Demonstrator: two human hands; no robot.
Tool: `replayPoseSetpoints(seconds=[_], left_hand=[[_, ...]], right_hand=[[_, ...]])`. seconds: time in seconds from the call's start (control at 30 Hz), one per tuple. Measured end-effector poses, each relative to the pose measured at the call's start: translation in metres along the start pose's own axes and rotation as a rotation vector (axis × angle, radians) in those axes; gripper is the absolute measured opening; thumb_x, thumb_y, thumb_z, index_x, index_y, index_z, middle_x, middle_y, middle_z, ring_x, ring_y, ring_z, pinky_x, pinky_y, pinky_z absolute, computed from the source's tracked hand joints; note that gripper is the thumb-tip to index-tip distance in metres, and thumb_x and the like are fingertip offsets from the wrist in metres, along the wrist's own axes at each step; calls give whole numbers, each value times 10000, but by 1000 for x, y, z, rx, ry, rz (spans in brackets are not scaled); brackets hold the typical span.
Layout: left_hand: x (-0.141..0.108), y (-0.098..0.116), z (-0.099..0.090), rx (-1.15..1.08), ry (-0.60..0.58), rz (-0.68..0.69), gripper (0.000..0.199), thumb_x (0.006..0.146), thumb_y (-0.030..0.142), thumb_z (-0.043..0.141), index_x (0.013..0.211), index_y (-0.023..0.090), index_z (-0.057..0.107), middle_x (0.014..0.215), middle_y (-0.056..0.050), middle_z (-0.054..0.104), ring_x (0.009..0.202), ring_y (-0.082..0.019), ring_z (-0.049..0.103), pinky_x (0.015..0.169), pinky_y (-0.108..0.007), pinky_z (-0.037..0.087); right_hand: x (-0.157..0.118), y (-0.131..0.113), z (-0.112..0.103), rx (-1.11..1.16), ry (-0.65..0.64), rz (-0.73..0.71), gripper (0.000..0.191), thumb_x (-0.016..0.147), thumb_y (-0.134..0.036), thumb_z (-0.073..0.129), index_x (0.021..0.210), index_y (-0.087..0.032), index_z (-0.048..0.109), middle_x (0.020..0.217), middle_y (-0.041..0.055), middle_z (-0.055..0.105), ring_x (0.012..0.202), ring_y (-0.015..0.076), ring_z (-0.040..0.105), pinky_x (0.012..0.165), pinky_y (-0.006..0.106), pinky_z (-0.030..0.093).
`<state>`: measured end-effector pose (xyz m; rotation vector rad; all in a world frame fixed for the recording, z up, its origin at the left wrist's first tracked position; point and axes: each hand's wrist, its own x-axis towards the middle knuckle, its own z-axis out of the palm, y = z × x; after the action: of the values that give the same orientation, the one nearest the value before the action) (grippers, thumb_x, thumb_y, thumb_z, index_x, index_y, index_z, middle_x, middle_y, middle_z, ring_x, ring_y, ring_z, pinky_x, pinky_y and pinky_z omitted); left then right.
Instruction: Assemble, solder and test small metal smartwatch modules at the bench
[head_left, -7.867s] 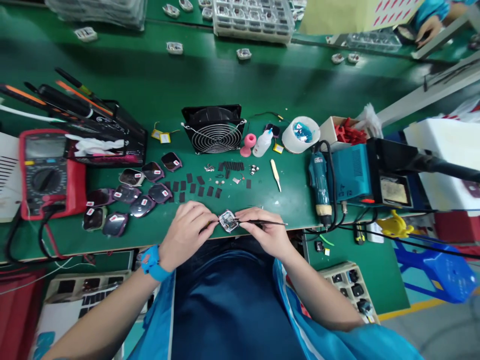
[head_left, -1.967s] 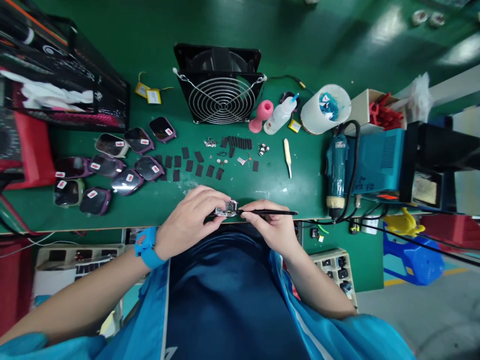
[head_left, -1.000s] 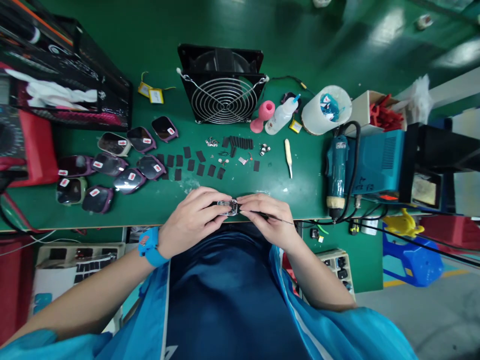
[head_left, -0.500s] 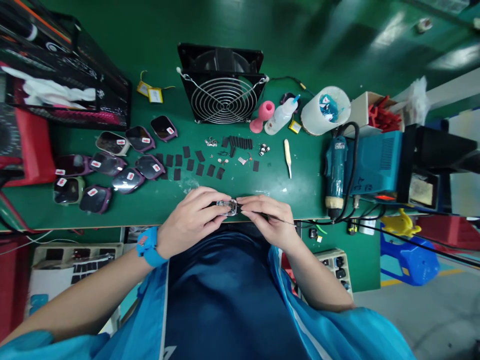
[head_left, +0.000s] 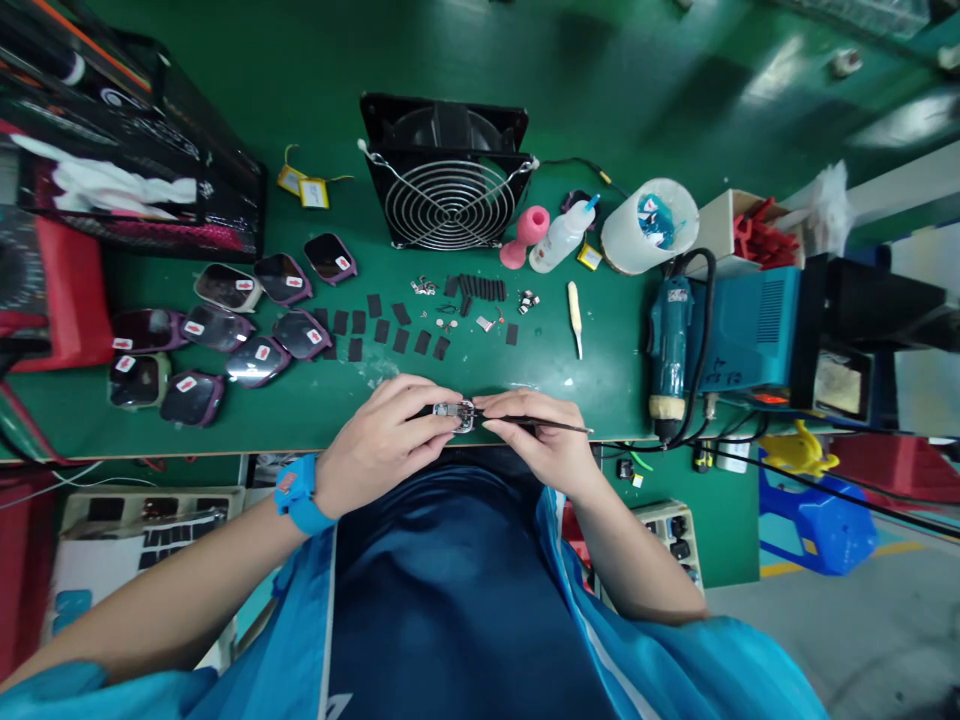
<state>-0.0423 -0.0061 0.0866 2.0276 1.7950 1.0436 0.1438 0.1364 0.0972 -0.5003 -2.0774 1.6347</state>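
My left hand [head_left: 394, 430], with a blue band on its wrist, is closed on a small opened watch case [head_left: 459, 413] over the table's front edge. Electronic parts show inside the case; its left side is hidden by my fingers. Between the fingers and thumb of my right hand [head_left: 544, 438] is a pair of dark, thin tweezers [head_left: 559, 425]. Their tips reach the right side of the watch case, and their back end points right. Beyond my hands lie several black pads [head_left: 401, 341], small metal parts [head_left: 486, 324] and a row of black strips [head_left: 482, 288].
Several watch faces with red-arrow stickers [head_left: 214, 328] lie at left. A fan [head_left: 450, 180] stands at the back, beside a pink holder [head_left: 525, 238], a white bottle [head_left: 562, 236] and a white tub [head_left: 626, 235]. A pale-handled tool [head_left: 574, 318] and an electric screwdriver [head_left: 670, 350] lie at right.
The tweezers have turned slightly in my right hand, their back end now higher and more level. My left hand keeps its hold on the watch case. The view has shifted a little.
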Motion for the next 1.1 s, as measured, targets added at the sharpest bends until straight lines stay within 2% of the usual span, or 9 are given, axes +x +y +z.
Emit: replayPoseSetpoints(seconds=[0.13,0.2,0.3,0.37,0.7,0.87,1.1], left_hand=[[0,1,-1,-3,-2,-4,138,947,101,670,1043,194,701,1163,-74,734,1081,-220,648,917,-404,587],[0,1,-1,-8,3,-5,139,942,97,675,1039,193,700,1161,-75,734,1081,-223,650,915,-407,588],[1,1,-1,-9,10,2,140,938,94,673,1029,196,698,1153,-74,736,1071,-225,656,904,-408,591],[2,1,0,-1,15,6,143,937,89,671,1028,197,696,1144,-74,737,1063,-224,660,899,-407,590],[1,0,0,-20,4,-16,144,941,98,666,1026,207,707,1160,-72,735,1081,-220,657,911,-409,587],[2,0,0,-12,18,4,160,932,88,678,1042,201,702,1140,-74,739,1062,-220,662,894,-403,587],[1,0,0,-19,-4,-30,139,943,113,666,1019,219,714,1152,-62,742,1070,-218,667,904,-405,588]], right_hand=[[6,1,-4,47,-28,52,64,926,-177,744,951,-221,783,971,56,810,944,194,778,862,326,637],[11,1,-6,74,-45,113,52,939,-239,738,935,-216,784,956,53,806,909,185,771,833,315,635],[18,4,-10,154,-99,248,205,916,-404,762,905,-199,771,921,53,796,859,184,760,801,318,635],[20,6,-11,196,-121,289,282,880,-471,787,887,-190,760,893,51,788,837,182,754,800,323,633],[15,1,-9,132,-80,233,187,922,-395,754,914,-209,774,949,62,792,891,190,761,824,333,641],[18,5,-12,271,-113,305,251,871,-441,803,892,-196,754,919,52,798,877,190,766,844,346,639],[10,4,-6,190,-10,264,202,899,-410,780,895,-208,777,935,59,786,893,187,751,824,332,637]])
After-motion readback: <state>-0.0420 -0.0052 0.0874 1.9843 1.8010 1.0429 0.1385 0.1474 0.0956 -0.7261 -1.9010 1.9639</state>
